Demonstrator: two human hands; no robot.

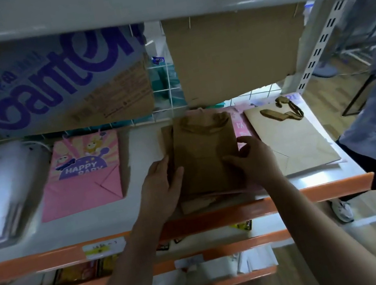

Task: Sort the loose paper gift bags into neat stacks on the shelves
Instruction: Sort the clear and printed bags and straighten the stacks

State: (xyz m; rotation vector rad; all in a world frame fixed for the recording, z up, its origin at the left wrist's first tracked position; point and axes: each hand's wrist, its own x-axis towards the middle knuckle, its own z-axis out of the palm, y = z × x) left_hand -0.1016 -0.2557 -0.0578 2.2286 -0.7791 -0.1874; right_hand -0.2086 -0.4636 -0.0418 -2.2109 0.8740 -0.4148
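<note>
Shelf (pixel 142 145) first: your brown bag stack (pixel 205 154) sits mid-board, with ragged lower bags right at the front edge, so a tug toward you could spill them. The tan bag (pixel 291 140) lies just beside it; a sideways shove might ride over it. Your left hand (pixel 161 184) presses flat, fingers straight, on the stack's left edge. Your right hand (pixel 252 159) bends over the right edge, but I cannot tell if it's pinching or resting.

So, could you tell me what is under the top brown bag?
More brown bags, edges showing at its front; a pink bag peeks out right. Their count is hidden.
</note>
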